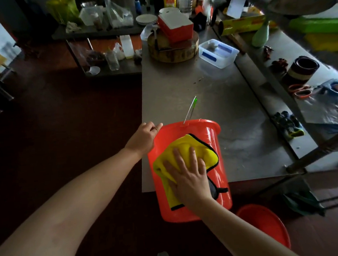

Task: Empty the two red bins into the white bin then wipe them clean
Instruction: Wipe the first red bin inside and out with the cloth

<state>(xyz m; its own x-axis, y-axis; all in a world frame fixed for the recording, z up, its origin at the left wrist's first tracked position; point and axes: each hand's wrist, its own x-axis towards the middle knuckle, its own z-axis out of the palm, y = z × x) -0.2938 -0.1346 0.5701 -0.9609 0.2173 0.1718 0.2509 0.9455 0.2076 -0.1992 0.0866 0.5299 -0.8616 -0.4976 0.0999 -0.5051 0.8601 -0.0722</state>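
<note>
A red bin [215, 144] lies on its side at the near left corner of the steel table [191, 86], its base hanging over the edge toward me and its wire handle sticking up behind it. My left hand [144, 137] grips the bin's rim at the far left. My right hand [189, 176] presses a yellow cloth [193, 148] flat against the bin's outer wall, fingers spread. A second red bin [267, 225] stands on the floor to the lower right. The white bin is not in view.
On the table's far end sit a round wooden chopping block [173, 47] carrying a red and white box [177, 27], and a clear plastic tub [218, 53]. A side shelf on the right holds gloves [288, 123], scissors [300, 90] and clutter. Dark floor lies to the left.
</note>
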